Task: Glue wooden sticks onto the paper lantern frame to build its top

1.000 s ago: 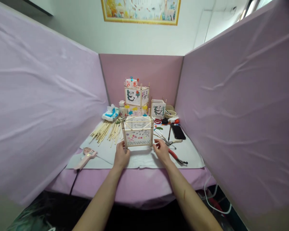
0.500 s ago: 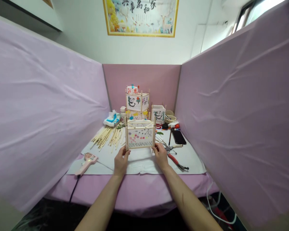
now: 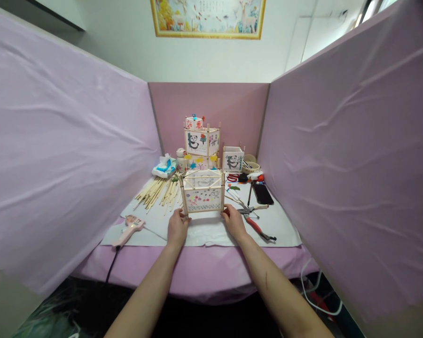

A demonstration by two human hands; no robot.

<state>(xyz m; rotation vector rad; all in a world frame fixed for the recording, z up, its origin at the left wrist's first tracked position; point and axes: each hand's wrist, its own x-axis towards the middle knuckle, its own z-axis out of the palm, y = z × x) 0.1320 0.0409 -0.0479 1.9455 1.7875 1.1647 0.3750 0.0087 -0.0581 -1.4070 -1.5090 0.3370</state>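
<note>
Between my hands is a box-shaped lantern frame (image 3: 203, 200) of thin wooden sticks, its white panel dotted with small coloured drawings. My left hand (image 3: 178, 229) pinches the foot of its left corner post. At the opposite lower corner, my right hand (image 3: 234, 223) has its fingertips closed on the right post. The frame tilts a little, so part of its open top shows. Behind it rises a stacked lantern (image 3: 197, 142) with panda and flower pictures; its lower part is partly hidden by the held frame. A smaller panda lantern (image 3: 233, 160) stands to its right.
Pliers with red handles (image 3: 256, 227) lie right of my right hand, near a black phone (image 3: 262, 194). Loose wooden sticks (image 3: 151, 193) spread at the left, before a tissue pack (image 3: 164, 166). A pink glue gun (image 3: 129, 233) with a cord lies front left. Fabric walls (image 3: 320, 155) enclose the table.
The held lantern frame has tipped so more of its open top shows, and it has shifted slightly left. Both hands keep their hold. The camera view has dipped a little.
</note>
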